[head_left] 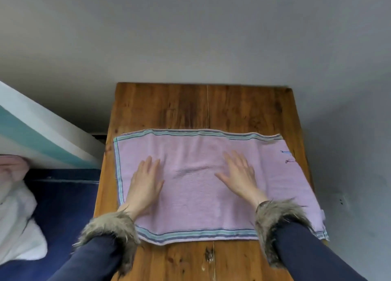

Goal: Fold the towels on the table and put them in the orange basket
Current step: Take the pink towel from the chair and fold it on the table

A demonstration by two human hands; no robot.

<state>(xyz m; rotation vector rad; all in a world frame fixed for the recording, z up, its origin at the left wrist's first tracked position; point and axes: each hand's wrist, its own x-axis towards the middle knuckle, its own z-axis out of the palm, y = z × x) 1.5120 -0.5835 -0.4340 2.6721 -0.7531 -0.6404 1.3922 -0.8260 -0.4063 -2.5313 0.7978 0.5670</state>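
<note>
A pink towel [196, 196] with blue and green striped borders lies spread across the wooden table [190, 107], reaching from the left side to the right edge. My left hand [146, 181] lies flat on its left half with fingers straight. My right hand [239, 175] presses flat on its right half, fingers spread. Both wrists wear fur-trimmed dark sleeves. No orange basket is in view.
White cloth [17, 221] lies on a dark blue surface [65, 206] left of the table. A white and teal slab [42, 136] leans above it. A grey wall stands behind the table, and grey floor lies to the right.
</note>
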